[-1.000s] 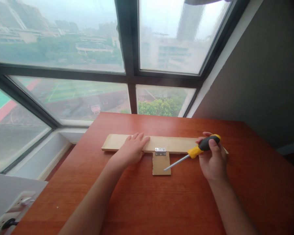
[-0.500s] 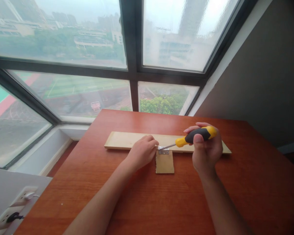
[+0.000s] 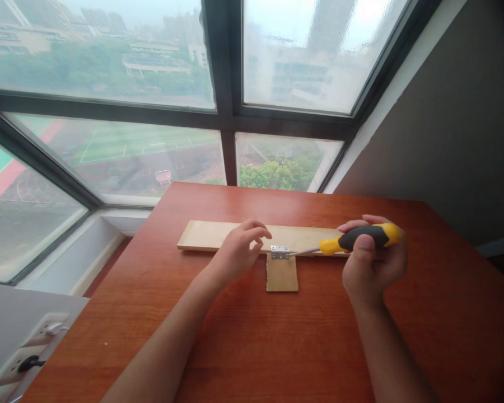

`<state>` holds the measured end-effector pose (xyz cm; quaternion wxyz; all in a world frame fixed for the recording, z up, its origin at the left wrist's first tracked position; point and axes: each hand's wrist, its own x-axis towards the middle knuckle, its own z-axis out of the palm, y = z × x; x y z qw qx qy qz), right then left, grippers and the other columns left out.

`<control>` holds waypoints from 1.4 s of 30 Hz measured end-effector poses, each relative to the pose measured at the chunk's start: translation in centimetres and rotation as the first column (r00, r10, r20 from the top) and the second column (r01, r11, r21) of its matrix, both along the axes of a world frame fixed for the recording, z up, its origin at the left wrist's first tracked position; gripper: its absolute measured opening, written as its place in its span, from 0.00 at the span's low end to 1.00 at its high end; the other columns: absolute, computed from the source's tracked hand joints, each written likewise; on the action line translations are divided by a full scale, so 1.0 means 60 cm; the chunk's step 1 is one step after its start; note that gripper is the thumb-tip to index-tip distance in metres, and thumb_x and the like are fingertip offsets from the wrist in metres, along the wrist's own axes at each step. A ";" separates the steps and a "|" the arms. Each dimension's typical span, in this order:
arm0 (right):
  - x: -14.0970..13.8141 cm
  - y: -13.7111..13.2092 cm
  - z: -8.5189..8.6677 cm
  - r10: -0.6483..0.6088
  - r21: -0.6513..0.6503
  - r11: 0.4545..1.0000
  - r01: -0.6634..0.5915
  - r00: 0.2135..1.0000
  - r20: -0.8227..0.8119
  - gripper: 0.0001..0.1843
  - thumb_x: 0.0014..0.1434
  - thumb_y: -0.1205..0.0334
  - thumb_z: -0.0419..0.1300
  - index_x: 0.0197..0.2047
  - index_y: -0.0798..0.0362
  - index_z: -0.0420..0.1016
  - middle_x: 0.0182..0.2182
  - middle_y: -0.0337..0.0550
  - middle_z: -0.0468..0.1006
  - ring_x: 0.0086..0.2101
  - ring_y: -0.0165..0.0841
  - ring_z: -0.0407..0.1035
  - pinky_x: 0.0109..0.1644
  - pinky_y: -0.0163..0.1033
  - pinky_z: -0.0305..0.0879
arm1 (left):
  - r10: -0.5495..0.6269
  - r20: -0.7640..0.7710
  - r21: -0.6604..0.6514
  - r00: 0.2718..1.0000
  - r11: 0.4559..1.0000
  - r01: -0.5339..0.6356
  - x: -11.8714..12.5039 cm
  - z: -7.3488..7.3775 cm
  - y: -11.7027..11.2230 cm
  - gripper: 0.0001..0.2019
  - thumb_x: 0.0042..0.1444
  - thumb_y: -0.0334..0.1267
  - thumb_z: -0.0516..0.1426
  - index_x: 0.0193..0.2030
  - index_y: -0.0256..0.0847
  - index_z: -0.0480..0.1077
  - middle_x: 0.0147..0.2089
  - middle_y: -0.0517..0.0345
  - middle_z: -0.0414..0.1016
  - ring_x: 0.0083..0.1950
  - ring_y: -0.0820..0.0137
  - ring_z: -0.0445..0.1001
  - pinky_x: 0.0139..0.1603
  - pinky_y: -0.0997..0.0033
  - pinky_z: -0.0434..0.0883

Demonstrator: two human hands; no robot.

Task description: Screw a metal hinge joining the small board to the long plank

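A yellow and black screwdriver [image 3: 357, 239] is gripped in my right hand [image 3: 376, 271], its shaft slanting down to the left. The tip is by the right edge of a small metal bracket plate with holes [image 3: 280, 252]; whether they touch I cannot tell. The plate sits where a long pale wooden board [image 3: 208, 234] meets a small wooden piece [image 3: 282, 275]. Just left of the plate, my left hand [image 3: 242, 249] hovers over the board's near edge, thumb and fingers apart, with nothing visible between them.
The boards lie on a reddish-brown table [image 3: 252, 341]. Large windows with a dark frame [image 3: 231, 120] rise behind it. A grey wall [image 3: 428, 129] slopes at the right. Wall sockets [image 3: 21, 361] with plugs are at the lower left.
My right hand has drawn the screwdriver to the right, its tip moving from the plate's left side to its right. My left fingers have lifted and spread away from the plate.
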<state>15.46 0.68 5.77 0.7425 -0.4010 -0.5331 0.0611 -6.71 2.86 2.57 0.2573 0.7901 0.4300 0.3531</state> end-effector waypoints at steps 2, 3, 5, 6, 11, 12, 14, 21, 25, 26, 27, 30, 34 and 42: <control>-0.003 -0.002 -0.001 -0.009 -0.012 1.000 0.010 1.000 0.005 0.13 0.59 0.56 0.58 0.45 0.53 0.68 0.28 0.41 0.75 0.28 0.34 0.70 0.37 0.43 0.66 | 0.016 0.154 -0.140 0.988 0.990 0.006 0.004 0.003 -0.001 0.06 0.56 0.32 0.56 0.39 0.39 0.73 0.42 0.53 0.75 0.41 0.69 0.75 0.44 0.68 0.74; -0.005 -0.003 -0.002 -0.018 -0.019 1.000 0.018 1.000 0.005 0.13 0.60 0.55 0.58 0.45 0.52 0.68 0.28 0.41 0.75 0.29 0.34 0.70 0.37 0.43 0.66 | 0.044 0.197 -0.207 0.979 0.978 -0.003 0.006 0.005 -0.002 0.06 0.55 0.35 0.57 0.39 0.39 0.73 0.40 0.53 0.76 0.40 0.69 0.76 0.44 0.69 0.74; -0.006 -0.003 -0.005 -0.035 -0.019 0.999 0.035 0.999 0.003 0.13 0.60 0.54 0.57 0.45 0.52 0.68 0.28 0.41 0.75 0.29 0.34 0.70 0.36 0.43 0.66 | 0.090 0.187 -0.314 0.978 0.949 -0.027 0.007 0.012 -0.004 0.08 0.55 0.40 0.58 0.37 0.39 0.73 0.37 0.54 0.78 0.39 0.68 0.76 0.41 0.70 0.73; -0.007 -0.002 -0.006 -0.036 -0.018 0.999 0.036 0.999 0.002 0.13 0.60 0.54 0.57 0.45 0.52 0.68 0.28 0.41 0.75 0.29 0.35 0.70 0.36 0.43 0.67 | 0.090 0.142 -0.353 0.986 0.935 -0.034 0.005 0.016 -0.006 0.09 0.55 0.41 0.57 0.36 0.39 0.74 0.36 0.55 0.79 0.38 0.68 0.76 0.39 0.71 0.73; -0.006 0.002 -0.010 -0.034 -0.026 0.999 0.033 0.999 -0.017 0.13 0.60 0.54 0.57 0.45 0.52 0.68 0.28 0.41 0.76 0.29 0.34 0.70 0.37 0.43 0.66 | -0.103 -0.151 -0.533 0.983 0.846 0.006 -0.009 0.030 -0.019 0.18 0.59 0.46 0.51 0.24 0.39 0.73 0.24 0.57 0.75 0.25 0.71 0.72 0.27 0.74 0.65; -0.005 0.003 -0.011 -0.033 -0.024 0.999 0.032 0.999 -0.020 0.14 0.60 0.54 0.57 0.45 0.53 0.68 0.28 0.41 0.76 0.29 0.34 0.70 0.37 0.43 0.66 | -0.150 -0.182 -0.568 0.972 0.823 0.020 -0.010 0.028 -0.021 0.18 0.58 0.46 0.51 0.23 0.39 0.72 0.23 0.57 0.75 0.24 0.71 0.71 0.26 0.74 0.64; -0.004 0.004 -0.012 -0.035 -0.017 0.999 0.034 0.999 -0.025 0.14 0.60 0.54 0.57 0.46 0.53 0.68 0.28 0.41 0.76 0.28 0.34 0.70 0.37 0.42 0.66 | -0.169 -0.211 -0.601 0.963 0.799 0.008 -0.007 0.021 -0.025 0.18 0.57 0.45 0.51 0.24 0.39 0.73 0.22 0.57 0.75 0.23 0.70 0.71 0.25 0.74 0.62; 0.001 0.004 -0.014 -0.062 0.017 0.998 0.062 0.998 -0.017 0.16 0.59 0.54 0.58 0.47 0.54 0.69 0.28 0.41 0.75 0.27 0.33 0.70 0.37 0.42 0.65 | -0.134 -0.215 -0.549 0.967 0.836 -0.007 0.013 0.007 -0.022 0.18 0.58 0.50 0.52 0.26 0.39 0.72 0.27 0.55 0.77 0.27 0.69 0.72 0.28 0.73 0.61; 0.004 0.004 -0.012 -0.089 0.029 0.996 0.089 0.996 -0.018 0.16 0.59 0.53 0.58 0.46 0.54 0.69 0.27 0.40 0.75 0.27 0.33 0.70 0.36 0.42 0.65 | -0.133 -0.262 -0.525 0.956 0.851 -0.026 0.016 0.006 -0.022 0.17 0.57 0.51 0.53 0.29 0.40 0.72 0.28 0.55 0.78 0.29 0.67 0.72 0.28 0.72 0.60; 0.005 0.004 -0.011 -0.092 0.027 0.995 0.092 0.996 -0.019 0.16 0.59 0.53 0.58 0.46 0.54 0.69 0.27 0.40 0.75 0.27 0.33 0.70 0.36 0.42 0.65 | -0.126 -0.273 -0.516 0.954 0.856 -0.035 0.017 0.005 -0.022 0.16 0.57 0.50 0.53 0.29 0.40 0.71 0.29 0.56 0.78 0.29 0.67 0.72 0.28 0.72 0.60; 0.006 0.004 -0.010 -0.093 0.023 0.995 0.094 0.995 -0.021 0.16 0.59 0.53 0.58 0.46 0.54 0.69 0.27 0.40 0.75 0.27 0.33 0.70 0.37 0.42 0.65 | -0.117 -0.283 -0.505 0.952 0.862 -0.045 0.018 0.004 -0.022 0.16 0.57 0.50 0.53 0.29 0.40 0.71 0.29 0.56 0.78 0.29 0.67 0.72 0.28 0.72 0.59; 0.007 0.002 -0.008 -0.088 0.019 0.996 0.088 0.996 -0.018 0.15 0.59 0.54 0.58 0.46 0.54 0.69 0.27 0.40 0.75 0.27 0.33 0.70 0.37 0.42 0.65 | -0.087 -0.313 -0.480 0.946 0.874 -0.078 0.022 0.003 -0.025 0.16 0.57 0.50 0.53 0.29 0.41 0.70 0.29 0.56 0.77 0.30 0.66 0.72 0.28 0.72 0.59; 0.007 0.001 -0.006 -0.072 0.016 0.997 0.072 0.997 -0.008 0.14 0.59 0.56 0.58 0.46 0.53 0.69 0.28 0.41 0.75 0.27 0.33 0.70 0.37 0.43 0.66 | -0.034 -0.298 -0.474 0.954 0.873 -0.117 0.026 0.000 -0.030 0.15 0.57 0.51 0.53 0.30 0.41 0.71 0.32 0.55 0.78 0.33 0.65 0.73 0.29 0.72 0.61; 0.007 0.001 -0.009 -0.080 0.027 0.996 0.079 0.997 0.016 0.15 0.59 0.56 0.58 0.47 0.53 0.69 0.28 0.41 0.75 0.28 0.34 0.70 0.38 0.45 0.66 | 0.053 -0.106 -0.579 0.993 0.809 -0.105 0.026 -0.030 -0.039 0.15 0.57 0.50 0.54 0.31 0.40 0.68 0.32 0.54 0.76 0.34 0.65 0.74 0.32 0.71 0.67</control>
